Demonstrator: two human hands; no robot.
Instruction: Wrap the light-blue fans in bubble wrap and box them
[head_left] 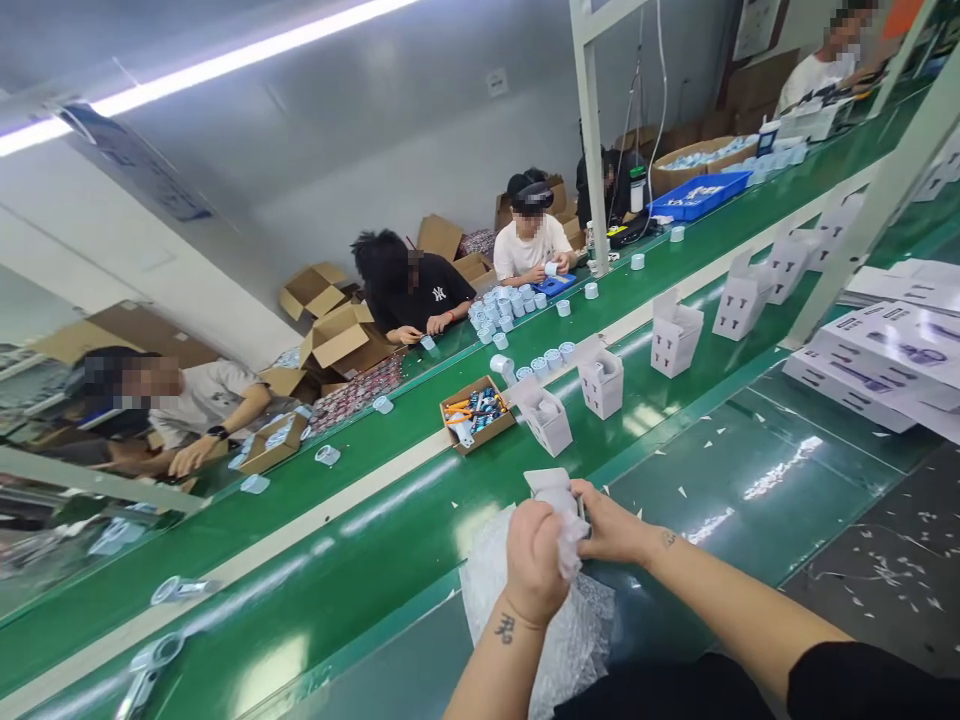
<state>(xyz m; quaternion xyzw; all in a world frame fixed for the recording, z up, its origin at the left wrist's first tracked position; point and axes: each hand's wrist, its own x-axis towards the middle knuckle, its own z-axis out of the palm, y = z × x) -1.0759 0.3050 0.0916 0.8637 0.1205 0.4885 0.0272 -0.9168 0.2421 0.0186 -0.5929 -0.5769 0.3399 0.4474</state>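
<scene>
My right hand (611,525) is closed around the side of a small white box (546,482) with its flap raised, above the near edge of the green belt. My left hand (536,560) makes a fist right at the box's opening. Crumpled translucent plastic wrap (574,540) sticks out from that fist, between my two hands. What lies inside the wrap or box is mostly hidden. Beneath my left wrist, a larger sheet of bubble wrap (484,590) spreads over the work surface and the belt's edge.
Open white boxes (677,335) line the belt (375,560). A cardboard tray (487,430) holds orange and blue parts. Shower-head-like chrome pieces (154,655) lie at left. Flat printed boxes (892,360) are stacked at right. Several people (424,300) sit across the line; a metal post (589,130) stands there.
</scene>
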